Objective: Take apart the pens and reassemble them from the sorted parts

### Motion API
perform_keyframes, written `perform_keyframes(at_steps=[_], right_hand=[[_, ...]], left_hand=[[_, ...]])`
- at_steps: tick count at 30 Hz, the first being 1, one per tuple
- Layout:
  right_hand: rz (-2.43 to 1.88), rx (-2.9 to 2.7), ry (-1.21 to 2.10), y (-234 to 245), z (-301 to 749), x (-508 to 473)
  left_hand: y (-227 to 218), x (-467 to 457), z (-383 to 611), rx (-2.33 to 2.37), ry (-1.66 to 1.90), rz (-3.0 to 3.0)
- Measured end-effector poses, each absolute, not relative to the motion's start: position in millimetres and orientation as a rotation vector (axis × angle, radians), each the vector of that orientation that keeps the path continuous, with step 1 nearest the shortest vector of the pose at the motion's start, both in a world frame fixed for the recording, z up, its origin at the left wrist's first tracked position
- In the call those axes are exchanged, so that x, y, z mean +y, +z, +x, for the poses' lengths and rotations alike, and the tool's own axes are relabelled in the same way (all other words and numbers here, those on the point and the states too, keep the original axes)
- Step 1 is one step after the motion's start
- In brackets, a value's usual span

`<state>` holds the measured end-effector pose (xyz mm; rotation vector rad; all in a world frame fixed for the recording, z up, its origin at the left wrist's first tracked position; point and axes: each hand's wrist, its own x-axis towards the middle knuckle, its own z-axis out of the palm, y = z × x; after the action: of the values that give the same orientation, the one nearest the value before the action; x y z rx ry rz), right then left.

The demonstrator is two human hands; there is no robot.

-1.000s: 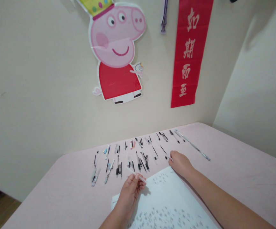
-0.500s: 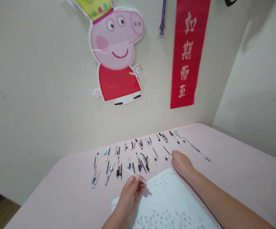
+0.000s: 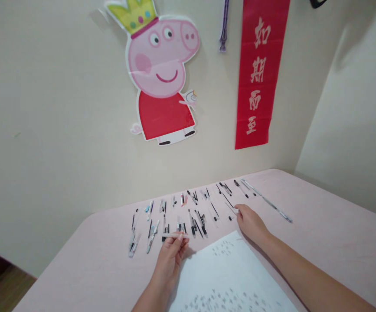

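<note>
Between the thumb and fingers of my left hand (image 3: 174, 251) is a clear pen barrel (image 3: 171, 235), held nearly level above the near edge of the pen parts. My right hand (image 3: 251, 220) is closed at the fingertips on the end of a thin black pen refill (image 3: 227, 200), which slants up and to the left. Just beside these fingertips lies a small black pen piece (image 3: 230, 218) on the pink tabletop. Under and between my forearms is a white sheet of paper (image 3: 230, 271) with many small dark marks.
Several groups of dismantled pens (image 3: 153, 236) lie in two rows across the pink table (image 3: 331, 242). A long, thin, pale rod (image 3: 272, 206) lies at the back right. The wall behind carries a pink pig cutout (image 3: 166, 115) and a red banner (image 3: 257, 78).
My left hand has moved left and slightly up with the pen barrel, now more level. My right fingertips have taken hold of the black refill, which has shifted slightly.
</note>
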<state>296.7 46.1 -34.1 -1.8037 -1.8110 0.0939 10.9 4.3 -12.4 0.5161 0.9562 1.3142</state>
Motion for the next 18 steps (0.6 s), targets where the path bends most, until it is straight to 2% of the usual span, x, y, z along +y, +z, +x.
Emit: perform_keyframes(at_steps=[8,13,18], right_hand=[[-1.235,-2.04,0.513,-13.7,260.5,22.9],[-1.167,-2.089,0.726,-9.4,251.4,15.8],[-1.184,-2.122,0.792,-5.8,250.1,12.3]], left_hand=[[-18.1,6.6,11.5,0.929,1.348,0.425],[-14.9,6.5,11.1,0.935,1.377,0.35],[-14.8,7.3,10.2,0.899,1.381,0.33]])
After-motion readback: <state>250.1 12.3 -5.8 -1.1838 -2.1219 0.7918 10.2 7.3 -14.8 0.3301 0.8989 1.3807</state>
